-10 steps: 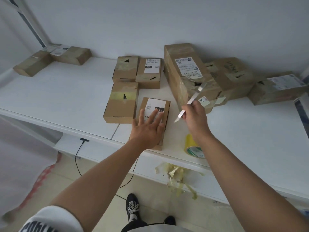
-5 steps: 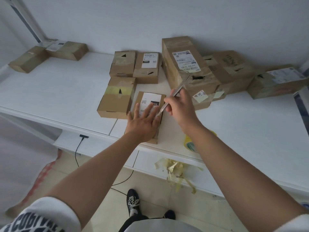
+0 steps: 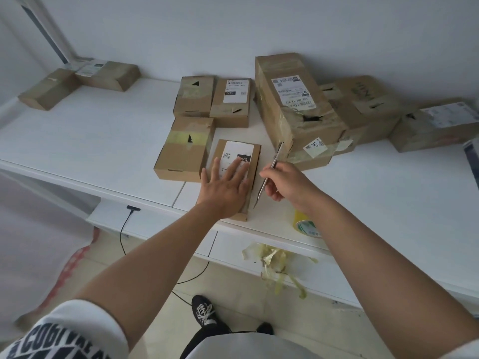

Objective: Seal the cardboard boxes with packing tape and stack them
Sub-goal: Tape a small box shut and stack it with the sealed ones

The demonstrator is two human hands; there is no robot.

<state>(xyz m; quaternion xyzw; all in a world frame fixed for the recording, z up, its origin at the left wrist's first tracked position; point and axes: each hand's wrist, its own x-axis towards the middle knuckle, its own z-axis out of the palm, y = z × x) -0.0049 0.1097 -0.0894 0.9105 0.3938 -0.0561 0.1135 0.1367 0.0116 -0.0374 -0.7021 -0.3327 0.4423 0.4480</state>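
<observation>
A small flat cardboard box [image 3: 255, 158] with a white label lies near the front edge of the white table [image 3: 103, 141]. My left hand [image 3: 225, 187] presses flat on its top with straight fingers. Just right of the box, my right hand [image 3: 285, 183] grips a thin metal blade [image 3: 270, 174], point down by the box's right side. A yellow tape roll [image 3: 304, 224] stands at the table edge, partly hidden behind my right forearm.
Three small boxes [image 3: 185, 149] sit left of and behind the held box. A tall taped box [image 3: 293, 104] and two more boxes [image 3: 435, 123] line the wall at right. Two boxes [image 3: 77, 81] lie far left. Crumpled tape scraps [image 3: 274, 263] hang below the edge.
My right hand drew back from over the box's label to its right side, the blade now pointing down beside it. My left hand stayed pressed on the box.
</observation>
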